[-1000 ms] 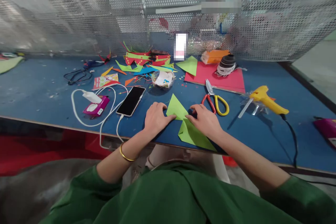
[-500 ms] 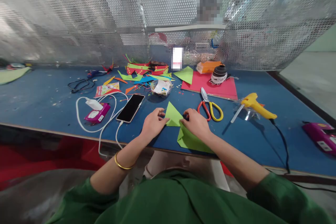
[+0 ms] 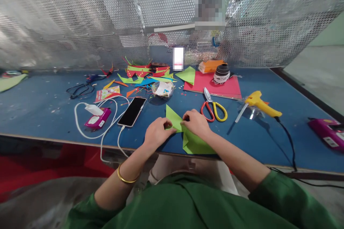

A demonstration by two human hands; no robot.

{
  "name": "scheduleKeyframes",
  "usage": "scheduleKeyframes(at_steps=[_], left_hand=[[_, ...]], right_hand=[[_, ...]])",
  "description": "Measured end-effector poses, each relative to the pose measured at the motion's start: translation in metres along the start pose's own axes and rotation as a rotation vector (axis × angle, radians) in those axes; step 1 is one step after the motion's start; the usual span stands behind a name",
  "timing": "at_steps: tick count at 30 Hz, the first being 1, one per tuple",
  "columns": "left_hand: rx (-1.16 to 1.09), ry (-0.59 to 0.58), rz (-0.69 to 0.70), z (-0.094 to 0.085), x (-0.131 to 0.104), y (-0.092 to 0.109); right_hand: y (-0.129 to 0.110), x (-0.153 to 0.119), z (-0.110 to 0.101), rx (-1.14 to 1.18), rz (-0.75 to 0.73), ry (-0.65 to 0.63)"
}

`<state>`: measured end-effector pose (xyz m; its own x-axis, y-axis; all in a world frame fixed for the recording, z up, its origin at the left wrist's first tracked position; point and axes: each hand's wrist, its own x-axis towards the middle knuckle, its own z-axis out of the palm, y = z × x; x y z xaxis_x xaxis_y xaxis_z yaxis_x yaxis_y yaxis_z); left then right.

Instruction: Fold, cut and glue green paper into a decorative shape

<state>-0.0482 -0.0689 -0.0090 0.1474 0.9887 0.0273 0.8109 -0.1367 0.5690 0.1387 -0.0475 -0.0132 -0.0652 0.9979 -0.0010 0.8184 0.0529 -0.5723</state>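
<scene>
Grip status: both hands on the same bit of paper, neither released nor clenched. Thing in question is the green triangle [image 3: 172, 117], on the table [image 3: 150, 111] right in front of me, between my hands. Left hand [image 3: 158, 131] has it at the lower left, thumb along the near edge, fingers curled in at the left side. Right hand [image 3: 197, 123] has the right corner, thumb and fingertips close together. I can't tell how hard either one pinches; the fingers hide the paper's edges there.

Key geometry: the long edge runs diagonally, far left tip down to my right fingertips. The far tip stands free of both hands, pointing away from me, on the left hand's side. So I'd judge left nearer for anything at that tip, right nearer for the low end of the long edge.

Second constraint: the green sheet [image 3: 195, 145], folded at its left end, lies nearer my body, partly under the right hand and wrist, long way along the table edge. It meets the triangle by the right fingertips. Can't tell if they're joined or just overlap.

Scissors [image 3: 220, 117] sit just beyond the right hand, apart from it.
</scene>
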Motion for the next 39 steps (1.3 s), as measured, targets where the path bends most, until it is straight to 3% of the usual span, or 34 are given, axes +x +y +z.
scheduleKeyframes(at_steps=[6,9,12,15,19,25,29,35,39], left_hand=[[-0.054,0.019,0.074,-0.003,0.001,-0.001],[-0.247,0.178,0.063,-0.011,0.014,0.005],[-0.537,0.351,-0.017,-0.016,0.028,0.017],[-0.765,0.253,-0.079,-0.016,0.036,0.031],[-0.865,0.108,-0.128,-0.011,0.045,0.043],[-0.845,0.002,-0.126,0.006,0.071,0.059],[-0.726,0.045,-0.082,0.019,0.086,0.062],[-0.559,0.108,-0.014,0.027,0.094,0.05],[-0.471,0.096,0.022,0.024,0.095,0.044]], right_hand=[[0.003,0.0,-0.002,0.237,-0.014,0.034],[0.003,0.003,-0.009,0.419,0.016,0.107],[0.003,0.007,-0.018,0.606,0.074,0.258],[0.002,0.013,-0.025,0.78,0.134,0.391],[0.004,0.02,-0.028,0.943,0.19,0.441],[0.005,0.026,-0.018,1.028,0.233,0.513],[0.005,0.027,-0.002,0.991,0.238,0.567],[0.008,0.021,0.003,0.828,0.156,0.44],[0.007,-0.009,-0.011,0.677,0.066,0.379]])
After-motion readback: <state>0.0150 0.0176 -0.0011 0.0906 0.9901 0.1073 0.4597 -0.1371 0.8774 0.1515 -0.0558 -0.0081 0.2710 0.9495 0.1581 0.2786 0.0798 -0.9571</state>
